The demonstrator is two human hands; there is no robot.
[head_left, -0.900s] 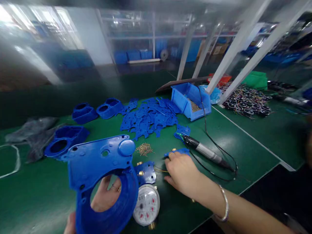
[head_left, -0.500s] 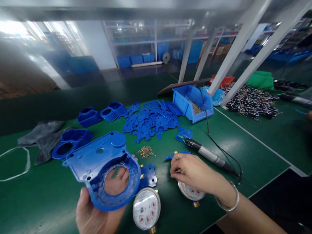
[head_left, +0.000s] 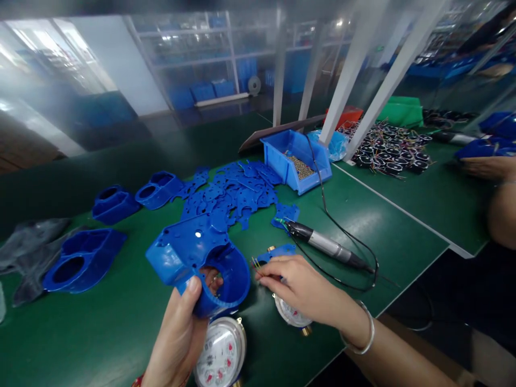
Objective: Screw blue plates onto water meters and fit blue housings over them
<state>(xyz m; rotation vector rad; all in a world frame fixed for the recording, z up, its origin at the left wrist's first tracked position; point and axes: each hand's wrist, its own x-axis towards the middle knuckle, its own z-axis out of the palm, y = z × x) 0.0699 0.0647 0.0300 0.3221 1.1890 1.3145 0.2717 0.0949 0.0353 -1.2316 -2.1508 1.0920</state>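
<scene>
My left hand point(head_left: 183, 328) is closed around a blue plastic meter housing point(head_left: 239, 274), thumb on the near side and fingers showing through its round opening. Thin yellow and reddish wires point(head_left: 257, 263) are pinched in my right hand point(head_left: 302, 285), their ends poking out past the fingertips. Under that hand lies a water meter point(head_left: 293, 314) with a round dial, partly covered. A second water meter point(head_left: 221, 352) with red pointers rests below the held housing, which hides its upper part. Just beyond my right hand is a blue plate point(head_left: 286, 250) with a brass fitting.
An electric screwdriver point(head_left: 330, 246) with a black cord lies at right. Behind are a pile of flat blue plates point(head_left: 237, 188) and a blue bin point(head_left: 278, 161) of small screws. More blue housings point(head_left: 86, 258) stand at left. At far right a co-worker's hand point(head_left: 489, 166) holds blue parts.
The housing has been turned and tilted in my left hand and brought closer to my right hand. The wire ends now show beyond my right fingertips. The camera view has shifted right.
</scene>
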